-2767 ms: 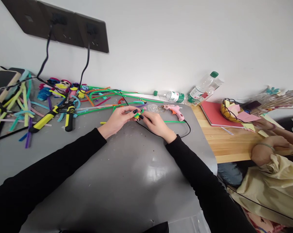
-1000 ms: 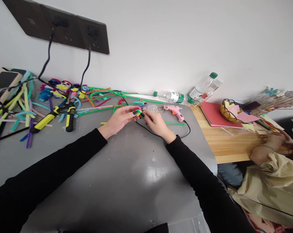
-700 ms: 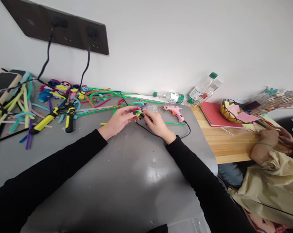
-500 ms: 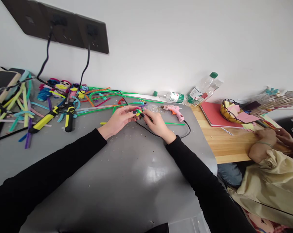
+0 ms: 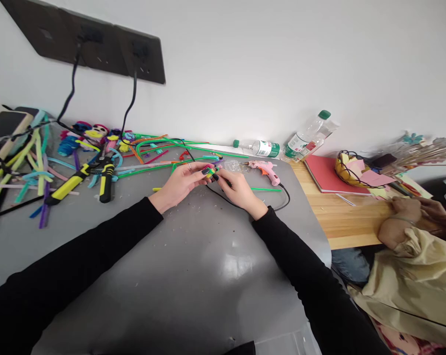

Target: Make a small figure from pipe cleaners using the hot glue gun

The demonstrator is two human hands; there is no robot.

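Between my fingertips is a small pink, green and yellow fuzzy piece (image 5: 210,170), which looks like bent pipe cleaner; its full shape is hidden. My left hand (image 5: 178,186) pinches it from the left, and my right hand (image 5: 238,189) grips it from the right. Both hands are just above the grey mat. Close to the right hand lies a pink glue gun (image 5: 266,170), its black cord looping beneath my hands. Behind the hands are long green pipe cleaners (image 5: 178,144).
Yellow-and-black pliers (image 5: 75,183) lie left among loose pipe cleaners (image 5: 41,162) and small fuzzy figures (image 5: 97,133). Plastic bottles (image 5: 262,148) rest by the wall. Rightward are a red folder (image 5: 321,177), a yellow basket (image 5: 347,172) and another person's arm (image 5: 396,229).
The small fuzzy piece has turned slightly between my fingertips, showing more pink. Both my hands stay in nearly the same place.
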